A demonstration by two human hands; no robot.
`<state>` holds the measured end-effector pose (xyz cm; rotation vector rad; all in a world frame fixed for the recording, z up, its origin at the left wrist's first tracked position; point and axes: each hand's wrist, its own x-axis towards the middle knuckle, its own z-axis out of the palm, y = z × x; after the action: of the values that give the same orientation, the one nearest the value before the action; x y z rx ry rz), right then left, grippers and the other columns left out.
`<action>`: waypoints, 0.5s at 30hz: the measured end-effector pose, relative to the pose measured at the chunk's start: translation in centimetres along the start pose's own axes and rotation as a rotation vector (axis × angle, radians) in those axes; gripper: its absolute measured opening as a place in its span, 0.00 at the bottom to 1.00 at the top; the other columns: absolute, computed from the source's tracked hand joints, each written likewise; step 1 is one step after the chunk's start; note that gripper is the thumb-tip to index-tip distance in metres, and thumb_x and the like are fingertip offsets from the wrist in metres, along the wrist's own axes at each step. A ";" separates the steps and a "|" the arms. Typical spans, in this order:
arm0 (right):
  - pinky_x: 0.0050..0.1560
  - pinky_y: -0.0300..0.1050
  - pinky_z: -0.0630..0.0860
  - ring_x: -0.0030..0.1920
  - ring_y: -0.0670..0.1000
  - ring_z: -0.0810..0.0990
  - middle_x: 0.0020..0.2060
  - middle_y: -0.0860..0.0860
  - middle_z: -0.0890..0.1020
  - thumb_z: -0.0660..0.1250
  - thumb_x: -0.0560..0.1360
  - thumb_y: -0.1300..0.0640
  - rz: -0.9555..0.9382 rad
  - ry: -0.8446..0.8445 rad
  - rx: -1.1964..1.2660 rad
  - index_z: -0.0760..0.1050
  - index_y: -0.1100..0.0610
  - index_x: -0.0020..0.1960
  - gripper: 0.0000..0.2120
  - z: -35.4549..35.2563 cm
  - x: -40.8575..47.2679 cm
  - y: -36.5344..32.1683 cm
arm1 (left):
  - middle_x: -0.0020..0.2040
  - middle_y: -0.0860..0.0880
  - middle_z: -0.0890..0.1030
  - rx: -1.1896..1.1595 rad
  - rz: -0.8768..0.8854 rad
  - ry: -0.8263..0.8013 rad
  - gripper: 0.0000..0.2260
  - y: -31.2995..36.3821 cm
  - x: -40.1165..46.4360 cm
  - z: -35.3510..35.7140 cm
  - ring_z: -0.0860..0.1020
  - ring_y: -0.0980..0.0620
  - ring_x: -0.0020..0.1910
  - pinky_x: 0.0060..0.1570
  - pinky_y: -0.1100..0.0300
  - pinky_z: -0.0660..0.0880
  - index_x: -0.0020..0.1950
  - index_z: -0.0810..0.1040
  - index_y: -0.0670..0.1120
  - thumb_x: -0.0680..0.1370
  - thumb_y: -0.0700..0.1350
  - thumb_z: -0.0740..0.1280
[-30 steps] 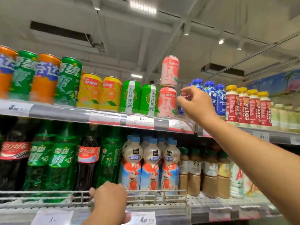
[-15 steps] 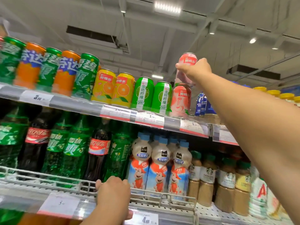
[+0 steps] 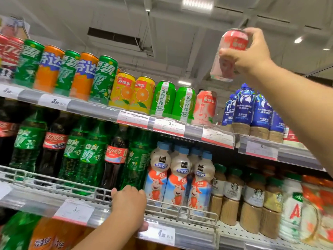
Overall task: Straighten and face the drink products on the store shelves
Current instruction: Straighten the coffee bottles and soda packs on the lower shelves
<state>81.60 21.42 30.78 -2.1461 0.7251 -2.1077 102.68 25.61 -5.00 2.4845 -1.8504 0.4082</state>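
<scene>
My right hand (image 3: 250, 53) grips a pink peach-drink can (image 3: 228, 56) and holds it in the air, clear above the top shelf (image 3: 93, 110). A second pink can (image 3: 204, 107) stands on that shelf just below, at the right end of a row of green (image 3: 173, 101), yellow (image 3: 133, 92), orange and green soda cans. My left hand (image 3: 128, 204) rests on the wire rail (image 3: 54, 183) at the front of the middle shelf, fingers curled over it, in front of the dark cola and green soda bottles (image 3: 86, 156).
Blue coffee bottles (image 3: 252, 109) stand right of the pink can. On the middle shelf are milk-drink bottles (image 3: 177, 181) with a cartoon pig and brown coffee bottles (image 3: 232, 193). Price tags (image 3: 169, 126) line the shelf edges. More orange and green bottles sit on the shelf below.
My right hand reached up to the upper pink can stacked on the lower one, took hold of it and lifted it up and to the right. My left hand stayed on the rail.
</scene>
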 end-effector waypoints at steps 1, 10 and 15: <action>0.35 0.37 0.78 0.42 0.40 0.78 0.47 0.42 0.77 0.80 0.61 0.52 0.001 -0.025 0.009 0.67 0.46 0.60 0.33 -0.6 -0.5 0.2 | 0.61 0.45 0.72 0.004 0.003 -0.003 0.30 0.0 -0.1 -0.1 0.69 0.45 0.61 0.64 0.39 0.66 0.64 0.67 0.46 0.70 0.63 0.68; 0.40 0.42 0.77 0.45 0.45 0.76 0.47 0.45 0.76 0.80 0.63 0.57 0.092 -0.166 -0.128 0.67 0.49 0.55 0.28 -3.3 -4.2 4.4 | 0.62 0.45 0.72 -0.009 -0.003 -0.022 0.30 0.3 -0.4 -0.3 0.69 0.45 0.63 0.66 0.38 0.63 0.66 0.66 0.46 0.72 0.63 0.68; 0.44 0.46 0.79 0.47 0.47 0.79 0.49 0.48 0.78 0.80 0.63 0.57 0.121 -0.156 -0.156 0.68 0.48 0.54 0.27 -2.5 -5.1 6.4 | 0.61 0.47 0.72 -0.009 -0.006 -0.008 0.30 0.3 -0.2 -0.1 0.69 0.47 0.62 0.65 0.38 0.64 0.65 0.67 0.47 0.71 0.63 0.68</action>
<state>77.48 18.28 23.94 -2.2473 1.0035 -1.8578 102.36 25.73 -4.98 2.4886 -1.8431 0.3891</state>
